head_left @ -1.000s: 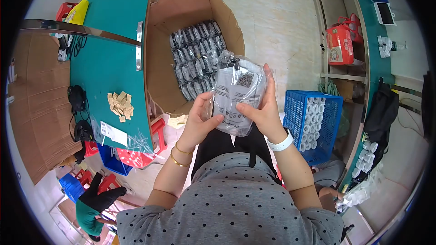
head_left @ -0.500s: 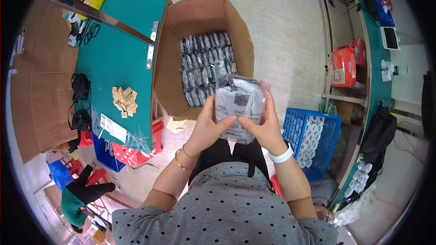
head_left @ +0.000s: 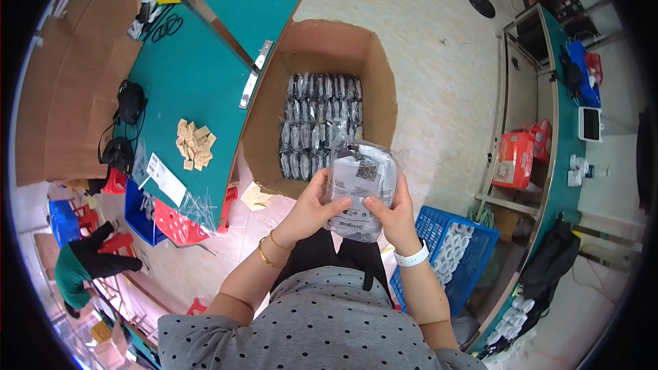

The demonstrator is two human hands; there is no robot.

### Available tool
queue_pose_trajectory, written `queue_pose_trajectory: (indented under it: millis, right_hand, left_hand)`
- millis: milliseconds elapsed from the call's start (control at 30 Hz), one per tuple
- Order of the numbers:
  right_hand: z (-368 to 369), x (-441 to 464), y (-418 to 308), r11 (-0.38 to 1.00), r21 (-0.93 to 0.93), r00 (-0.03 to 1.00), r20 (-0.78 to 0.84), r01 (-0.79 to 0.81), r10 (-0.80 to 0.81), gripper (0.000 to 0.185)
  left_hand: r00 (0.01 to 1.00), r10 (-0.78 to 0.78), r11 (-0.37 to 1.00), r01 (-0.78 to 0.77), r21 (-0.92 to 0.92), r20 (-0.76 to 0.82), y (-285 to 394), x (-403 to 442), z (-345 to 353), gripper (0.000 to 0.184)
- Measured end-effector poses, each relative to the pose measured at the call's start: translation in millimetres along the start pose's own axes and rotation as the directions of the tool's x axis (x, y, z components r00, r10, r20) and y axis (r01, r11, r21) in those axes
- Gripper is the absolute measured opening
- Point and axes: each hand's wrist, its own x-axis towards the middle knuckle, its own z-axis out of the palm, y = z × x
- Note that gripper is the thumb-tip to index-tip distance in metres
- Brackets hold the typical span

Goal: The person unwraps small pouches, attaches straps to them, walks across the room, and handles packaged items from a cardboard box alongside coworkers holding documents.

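Note:
A clear plastic package (head_left: 359,188) with a printed code and dark lettering is held in front of my body. My left hand (head_left: 317,207) grips its left side, thumb pressed on the front. On the opposite side my right hand (head_left: 397,214) holds it, with the thumb also on the front. What lies inside the wrapping looks pale, but I cannot make out its kind. Just beyond the package stands an open cardboard box (head_left: 378,72), with rows of similar wrapped packages (head_left: 321,118) inside. The package overlaps the box's near part in view.
On the left, a green table (head_left: 212,48) carries a pile of tan tags (head_left: 195,144) and a white paper (head_left: 164,178). A blue crate (head_left: 473,274) with white rolls stands at right. A person (head_left: 79,264) in green is at lower left.
The view has turned and shifted, so the box and table appear further right. Both hands still hold the package, which now sits slightly lower in view.

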Motion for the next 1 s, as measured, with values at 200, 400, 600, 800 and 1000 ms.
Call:
queue_pose_trajectory:
  millis: [200, 400, 600, 800, 1000]
  right_hand:
    - [6.6, 18.4, -0.7, 1.000, 0.003, 0.989, 0.145, -0.002, 0.002, 0.075]
    - [17.6, 29.0, -1.3, 0.999, 0.031, 0.966, 0.259, -0.026, 0.017, 0.070]
    - [30.0, 17.8, -11.2, 0.992, 0.092, 0.785, 0.619, -0.089, 0.013, 0.066]
    - [40.7, 7.3, -13.0, 0.996, -0.093, 0.796, 0.601, -0.017, 0.069, 0.056]
    - [29.2, -0.6, -4.3, 0.993, -0.075, 0.768, 0.630, -0.092, 0.119, 0.041]
  left_hand:
    - [0.999, -0.006, 0.996, 0.002, -0.089, -0.049, 2.2, -1.2, -15.5, 0.049]
    - [0.982, 0.027, 0.990, -0.052, -0.133, -0.185, 0.6, -9.0, -27.2, 0.045]
    - [0.999, -0.026, 0.628, 0.048, -0.776, 0.041, -19.3, -29.5, -56.4, 0.055]
    - [0.928, 0.360, 0.125, 0.053, -0.991, 0.095, -8.8, -57.9, -36.4, 0.053]
    - [0.857, 0.506, 0.067, 0.077, -0.995, 0.100, -19.2, -61.6, -38.6, 0.049]
